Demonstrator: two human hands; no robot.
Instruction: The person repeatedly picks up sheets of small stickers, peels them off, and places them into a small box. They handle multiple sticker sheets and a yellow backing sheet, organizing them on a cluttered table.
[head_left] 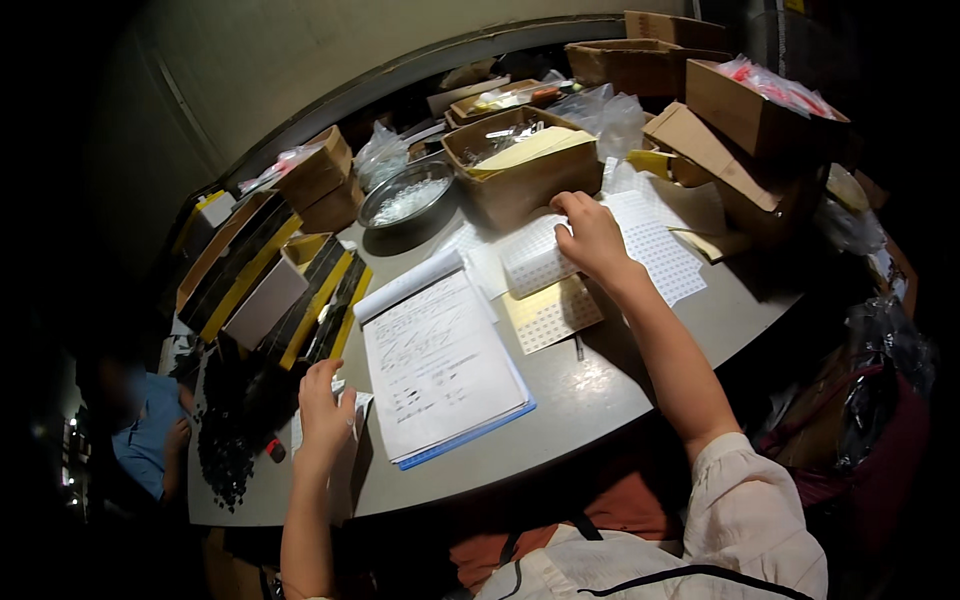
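Right hand lies far on the bench, fingers curled onto a white dotted sheet whose long axis runs left-right; left hand rests near-left, loosely open, on paper beside the notebook.

left hand: near left, fingers on a white sheet beside the notebook
right hand: farther right, pressing dotted label sheets
bowl: far, beside boxes

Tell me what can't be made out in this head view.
- Notebook: writing too small to read.
- Right hand fingertips: curled over the sticker sheets, grip hidden.
- Left hand: covers whatever lies under it.
- Metal bowl: contents blurred.
- Frame corners: black, cut off by lens.
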